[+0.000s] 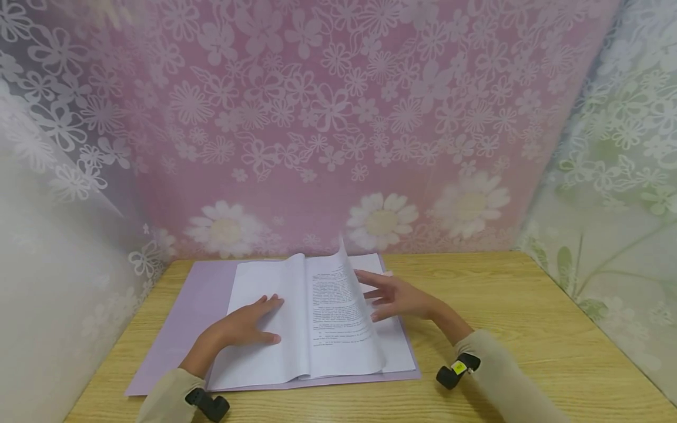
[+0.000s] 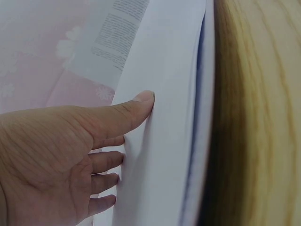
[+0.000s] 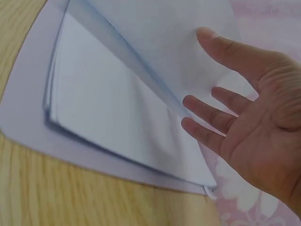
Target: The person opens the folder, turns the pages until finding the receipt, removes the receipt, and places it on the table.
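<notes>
A lilac folder (image 1: 182,329) lies spread on the table with a stack of white paper inside it. My left hand (image 1: 245,323) rests on the blank left-hand page (image 1: 248,367), thumb and fingers spread. At the right, a printed sheet (image 1: 338,311) stands partly raised, its right edge curling upward. Beside that edge is my right hand (image 1: 399,296), its fingers extended behind the sheet. The right wrist view shows the spread fingers (image 3: 207,110) against the sheet's underside, not curled round it. Below lies a blank page (image 3: 108,108) of the stack.
The wooden table (image 1: 508,329) extends to the right of the folder. Behind it hangs a pink flowered curtain (image 1: 317,194), with pale flowered panels at both sides. Each sleeved wrist carries a small black camera (image 1: 449,376).
</notes>
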A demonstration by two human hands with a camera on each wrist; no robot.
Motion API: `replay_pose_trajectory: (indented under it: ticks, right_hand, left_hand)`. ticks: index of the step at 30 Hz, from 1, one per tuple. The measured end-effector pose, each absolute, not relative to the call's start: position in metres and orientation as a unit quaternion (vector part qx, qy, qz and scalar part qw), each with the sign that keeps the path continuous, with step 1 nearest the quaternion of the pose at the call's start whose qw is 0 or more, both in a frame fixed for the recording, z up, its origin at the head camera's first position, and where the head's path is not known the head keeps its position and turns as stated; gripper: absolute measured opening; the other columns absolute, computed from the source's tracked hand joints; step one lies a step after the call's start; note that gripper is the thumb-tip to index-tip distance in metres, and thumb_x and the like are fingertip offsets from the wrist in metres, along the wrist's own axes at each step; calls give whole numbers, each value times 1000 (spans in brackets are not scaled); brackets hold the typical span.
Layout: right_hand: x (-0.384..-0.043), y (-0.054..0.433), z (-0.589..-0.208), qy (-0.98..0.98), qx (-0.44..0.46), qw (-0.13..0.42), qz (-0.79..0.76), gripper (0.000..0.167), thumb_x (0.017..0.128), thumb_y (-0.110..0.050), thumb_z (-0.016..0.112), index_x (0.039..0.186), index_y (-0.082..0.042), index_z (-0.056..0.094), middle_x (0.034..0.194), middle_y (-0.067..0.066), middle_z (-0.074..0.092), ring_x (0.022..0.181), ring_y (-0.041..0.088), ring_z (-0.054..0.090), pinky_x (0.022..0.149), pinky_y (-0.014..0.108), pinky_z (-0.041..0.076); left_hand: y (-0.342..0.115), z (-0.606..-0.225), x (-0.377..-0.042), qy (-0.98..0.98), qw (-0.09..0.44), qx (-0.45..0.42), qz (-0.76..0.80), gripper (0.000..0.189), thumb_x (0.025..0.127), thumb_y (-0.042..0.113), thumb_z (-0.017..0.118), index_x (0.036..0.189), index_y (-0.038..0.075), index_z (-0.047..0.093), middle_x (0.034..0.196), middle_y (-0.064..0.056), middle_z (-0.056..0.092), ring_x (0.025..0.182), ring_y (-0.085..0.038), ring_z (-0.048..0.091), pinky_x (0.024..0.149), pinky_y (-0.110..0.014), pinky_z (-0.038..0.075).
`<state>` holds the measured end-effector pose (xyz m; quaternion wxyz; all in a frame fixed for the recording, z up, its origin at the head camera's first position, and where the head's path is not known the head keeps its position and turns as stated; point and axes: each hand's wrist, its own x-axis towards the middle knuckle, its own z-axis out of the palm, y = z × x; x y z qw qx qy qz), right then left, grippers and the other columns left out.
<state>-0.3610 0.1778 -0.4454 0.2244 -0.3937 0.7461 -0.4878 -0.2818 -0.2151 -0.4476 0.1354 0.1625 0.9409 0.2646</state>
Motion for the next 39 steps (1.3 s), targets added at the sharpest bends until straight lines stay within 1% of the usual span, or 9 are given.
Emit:
replay_pose_trajectory:
  ticks: [3,6,11,16,19,22,28,34,39]
  right_hand:
    - [-358,169,-441,761,-409,213,-456,97,87,-15,81,164,-28,23,172,3,20,147,37,44,116,58,40]
    - [-355,160,-435,777,-421,201,-423,99,86,-20,84,163,-32,23,172,-1,19,149,34,42,117,58,38]
    - [-352,148,-429,793,-441,187,-376,103,84,-28,86,164,-26,22,173,3,14,152,38,35,116,61,37]
    - [-348,136,-425,813,-438,183,-338,103,80,-33,88,163,-27,26,173,1,12,158,31,21,116,59,38]
    - [-347,129,-421,821,-439,180,-318,103,79,-35,89,162,-27,30,173,2,13,160,28,15,116,58,38]
    - [-346,123,-416,828,-438,182,-299,102,77,-37,90,161,-30,33,173,1,14,160,25,15,118,57,36]
    - [-342,111,-410,839,-431,195,-270,99,76,-40,91,159,-32,38,173,-2,15,161,25,11,126,56,21]
    - [-339,104,-407,848,-421,186,-261,95,76,-39,91,157,-28,42,172,1,21,160,25,17,126,56,22]
    - [-338,101,-407,852,-414,184,-263,93,76,-39,90,156,-26,44,171,3,22,159,26,18,126,57,22]
  left_hand:
    - [-215,-447,-282,940,135,164,267,87,87,38,81,158,10,39,167,-18,28,155,-43,21,120,-66,26]
    - [-216,-447,-282,940,134,165,268,87,87,38,81,158,10,38,167,-18,28,155,-44,22,119,-66,27]
    - [-218,-448,-281,939,134,163,272,87,87,37,81,158,10,38,167,-18,28,155,-44,22,119,-66,27]
    - [-221,-450,-280,936,136,164,280,86,87,35,81,158,9,38,166,-19,28,154,-45,23,118,-67,27]
    - [-222,-451,-280,933,138,165,288,86,87,32,81,158,9,38,166,-20,28,153,-46,24,118,-67,27]
    - [-224,-452,-278,929,137,170,297,86,87,29,82,158,8,38,165,-23,28,152,-48,25,117,-68,27]
    - [-228,-457,-281,929,120,179,300,86,83,26,85,155,4,42,163,-24,34,151,-47,29,120,-63,28]
    - [-229,-454,-287,936,95,175,290,85,80,22,87,152,3,46,161,-21,40,150,-44,35,120,-59,31]
    - [-229,-452,-289,936,100,167,293,87,78,22,89,152,4,47,160,-20,40,150,-43,35,120,-58,32]
